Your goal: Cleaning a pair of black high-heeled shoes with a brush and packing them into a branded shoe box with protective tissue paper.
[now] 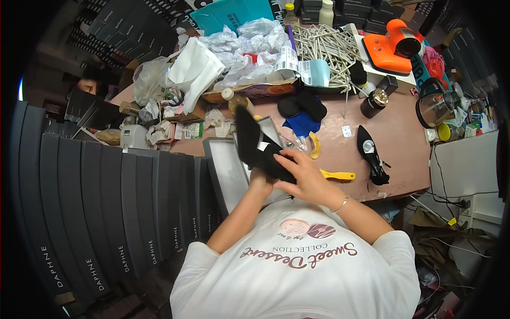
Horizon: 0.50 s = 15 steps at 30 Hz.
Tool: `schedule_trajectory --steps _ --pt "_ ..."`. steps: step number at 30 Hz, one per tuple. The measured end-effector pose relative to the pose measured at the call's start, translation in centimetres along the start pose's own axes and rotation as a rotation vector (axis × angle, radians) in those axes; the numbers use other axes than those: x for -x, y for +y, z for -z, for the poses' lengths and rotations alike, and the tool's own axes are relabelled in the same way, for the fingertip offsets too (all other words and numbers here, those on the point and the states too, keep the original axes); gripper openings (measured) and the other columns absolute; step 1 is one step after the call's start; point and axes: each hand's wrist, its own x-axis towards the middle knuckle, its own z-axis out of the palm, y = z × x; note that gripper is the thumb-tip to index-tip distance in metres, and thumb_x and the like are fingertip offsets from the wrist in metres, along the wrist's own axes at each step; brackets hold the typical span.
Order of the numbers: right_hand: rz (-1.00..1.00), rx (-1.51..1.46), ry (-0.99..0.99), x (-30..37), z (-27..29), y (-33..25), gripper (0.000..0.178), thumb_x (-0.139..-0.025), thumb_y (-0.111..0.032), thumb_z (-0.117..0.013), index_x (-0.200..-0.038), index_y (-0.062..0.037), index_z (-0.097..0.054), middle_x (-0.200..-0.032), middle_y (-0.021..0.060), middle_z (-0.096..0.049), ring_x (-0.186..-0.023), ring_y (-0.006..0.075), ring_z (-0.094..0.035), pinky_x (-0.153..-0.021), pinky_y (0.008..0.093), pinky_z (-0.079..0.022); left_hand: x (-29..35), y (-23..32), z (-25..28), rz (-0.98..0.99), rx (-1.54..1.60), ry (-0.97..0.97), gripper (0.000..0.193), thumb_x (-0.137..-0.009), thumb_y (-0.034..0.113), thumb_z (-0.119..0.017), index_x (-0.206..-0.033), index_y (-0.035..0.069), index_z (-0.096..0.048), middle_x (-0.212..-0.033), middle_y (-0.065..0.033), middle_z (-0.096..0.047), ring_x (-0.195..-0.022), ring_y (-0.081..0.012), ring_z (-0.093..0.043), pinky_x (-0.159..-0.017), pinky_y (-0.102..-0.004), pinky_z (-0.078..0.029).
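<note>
In front of my chest, above an open grey shoebox point(221, 164), I hold a black shoe point(248, 139) tilted up, with a bit of white showing on it. My left hand point(260, 183) grips it from below, most of its fingers hidden behind the shoe. Across the near end of the shoe lies my right hand point(304, 173), fingers bent against the black surface. A second black pointed shoe point(366, 146), with a white wad inside, lies on the table to the right. Between them a yellow-handled tool point(340, 175) rests near the table's front edge.
Tall dark shoeboxes point(87, 207) line the left side. Behind stand a box of crumpled white plastic and paper point(249, 40), a heap of pale sticks point(326, 50) and an orange device point(387, 50). A black-topped canister point(375, 102), glass jug point(435, 103) and blue cloth point(302, 123) are on the table point(340, 149).
</note>
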Motion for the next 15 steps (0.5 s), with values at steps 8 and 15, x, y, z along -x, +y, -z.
schedule_trajectory --steps 8,15 --pt "-0.633 -1.320 -0.019 0.5 1.0 5.0 0.030 -0.090 -0.014 -0.059 -0.115 0.0019 -0.057 -0.099 0.0058 -0.065 -0.085 0.0117 -0.064 -0.077 0.0259 -0.054 2.7 2.5 2.4 -0.293 -0.411 -0.641 0.085 -0.090 0.052 -0.055 -0.149 0.003 -0.019 -0.150 -0.0152 -0.027 -0.138 -0.0253 -0.031 -0.112 -0.0364 -0.026" --pt "-0.723 -1.136 -0.244 2.1 -1.1 2.8 0.032 -0.094 -0.021 -0.058 -0.114 0.0031 -0.060 -0.102 0.0033 -0.064 -0.088 0.0069 -0.059 -0.078 0.0232 -0.049 1.8 1.8 -1.6 0.072 0.008 -0.681 0.071 -0.090 0.042 -0.052 -0.144 0.003 -0.028 -0.140 -0.0215 -0.043 -0.132 -0.0335 -0.041 -0.109 -0.0455 -0.035"
